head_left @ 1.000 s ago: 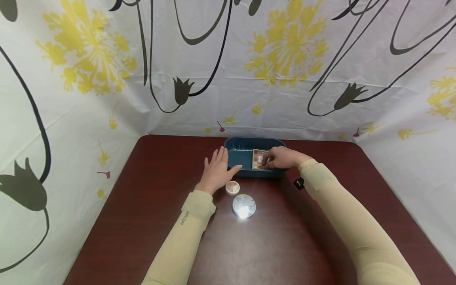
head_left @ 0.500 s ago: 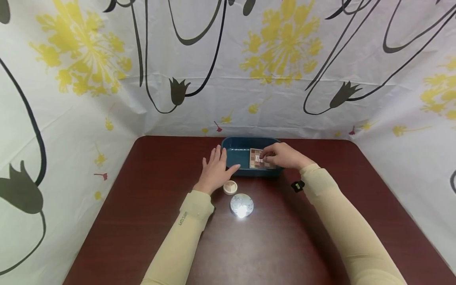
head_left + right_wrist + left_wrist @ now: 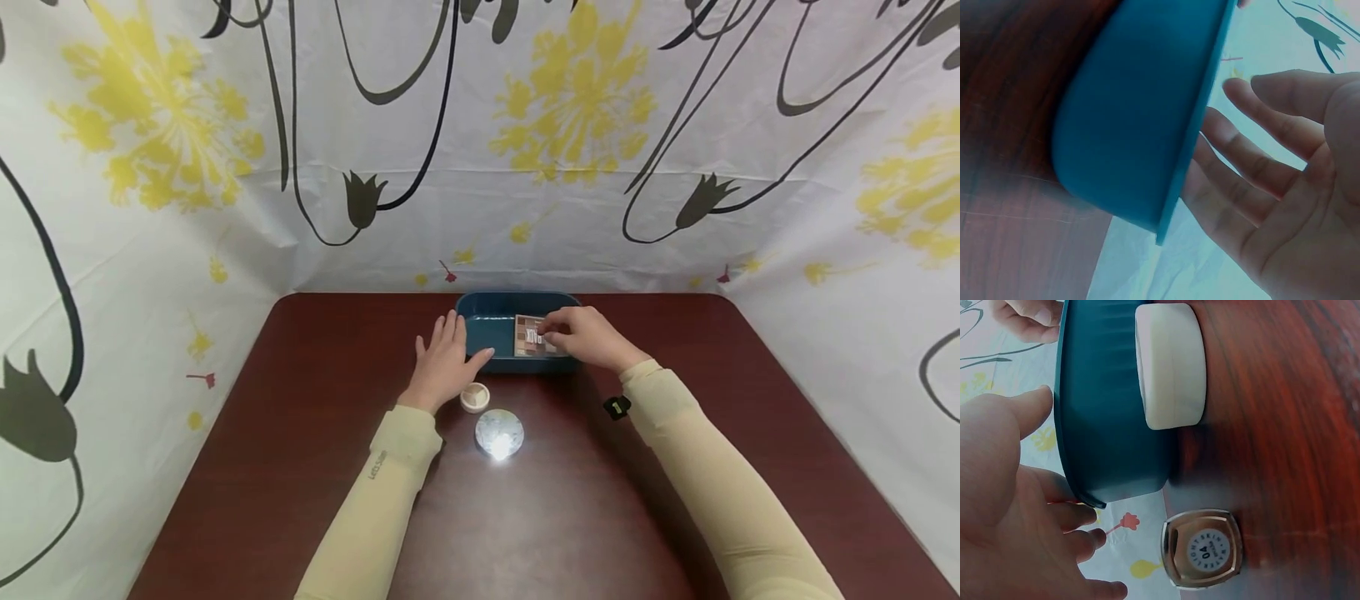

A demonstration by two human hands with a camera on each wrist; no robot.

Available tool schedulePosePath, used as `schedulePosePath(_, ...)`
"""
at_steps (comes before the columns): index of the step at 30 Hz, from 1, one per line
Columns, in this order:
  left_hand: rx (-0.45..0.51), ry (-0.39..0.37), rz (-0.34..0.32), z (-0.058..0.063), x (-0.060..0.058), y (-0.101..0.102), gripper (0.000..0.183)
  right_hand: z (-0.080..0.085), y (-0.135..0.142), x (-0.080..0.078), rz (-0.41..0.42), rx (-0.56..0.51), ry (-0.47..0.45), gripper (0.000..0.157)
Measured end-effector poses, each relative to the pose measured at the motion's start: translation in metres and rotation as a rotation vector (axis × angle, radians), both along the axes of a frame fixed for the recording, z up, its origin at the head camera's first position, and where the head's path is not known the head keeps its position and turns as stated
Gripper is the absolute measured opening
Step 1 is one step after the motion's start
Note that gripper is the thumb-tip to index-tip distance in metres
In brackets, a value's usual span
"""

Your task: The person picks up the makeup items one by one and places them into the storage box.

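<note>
Both hands at the blue tray point(image 3: 510, 366) lol
Left hand point(image 3: 439, 367) is spread loose by its left end, right hand point(image 3: 588, 337) relaxed, fingers bent over the palette point(image 3: 527, 337) inside.

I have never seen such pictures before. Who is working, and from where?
No machine: a person works bare-handed. One camera, on the head, looks down; each wrist carries another. On the dark table are a blue tray, a small round pot and a shiny disc; the left wrist picture adds a square item marked 04. A patterned flat case lies in the tray. The left hand is at the tray's left end, the right hand over the case. Neither visibly holds anything.
</note>
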State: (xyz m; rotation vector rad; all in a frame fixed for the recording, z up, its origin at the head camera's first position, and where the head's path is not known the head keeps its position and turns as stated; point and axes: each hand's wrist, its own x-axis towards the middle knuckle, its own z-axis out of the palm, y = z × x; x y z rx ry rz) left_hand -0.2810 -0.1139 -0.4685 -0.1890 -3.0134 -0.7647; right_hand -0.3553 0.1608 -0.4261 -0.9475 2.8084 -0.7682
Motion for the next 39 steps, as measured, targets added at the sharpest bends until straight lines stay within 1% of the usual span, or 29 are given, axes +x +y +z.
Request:
schedulePosePath(5,0.004,0.0,0.002,-0.001,0.0,0.001,0.092,-0.003,-0.002,0.007,0.007,-0.015,0.068,0.021)
schedulePosePath(8,0.002,0.002,0.0,0.0,0.001,0.001,0.092,-0.003,-0.004,0.012,-0.001,-0.028,0.111,0.021)
schedulePosePath(11,-0.002,0.008,-0.004,0.0,0.001,0.003,0.092,-0.002,-0.004,0.018,-0.012,-0.034,0.135,0.02)
schedulePosePath(16,-0.002,0.01,-0.007,0.0,0.001,0.003,0.091,0.001,-0.003,0.03,-0.039,-0.047,0.137,0.019)
schedulePosePath(19,-0.005,0.017,-0.005,0.001,0.0,0.002,0.09,0.0,-0.001,0.035,-0.055,-0.074,0.133,0.018)
schedulePosePath(25,-0.022,0.046,-0.012,0.009,0.001,0.0,0.085,-0.004,0.001,0.044,-0.104,-0.15,0.11,0.018)
schedulePosePath(29,-0.028,0.079,-0.026,0.015,0.005,-0.002,0.081,-0.007,0.001,0.045,-0.14,-0.195,0.127,0.019)
schedulePosePath(32,-0.025,0.129,-0.03,0.017,0.008,-0.004,0.076,-0.009,0.003,0.045,-0.163,-0.221,0.136,0.018)
schedulePosePath(37,-0.013,0.176,-0.021,0.02,0.014,-0.006,0.072,-0.011,0.007,0.045,-0.202,-0.252,0.145,0.017)
schedulePosePath(39,-0.014,0.192,-0.012,0.022,0.017,-0.007,0.071,-0.011,0.009,0.044,-0.213,-0.259,0.164,0.017)
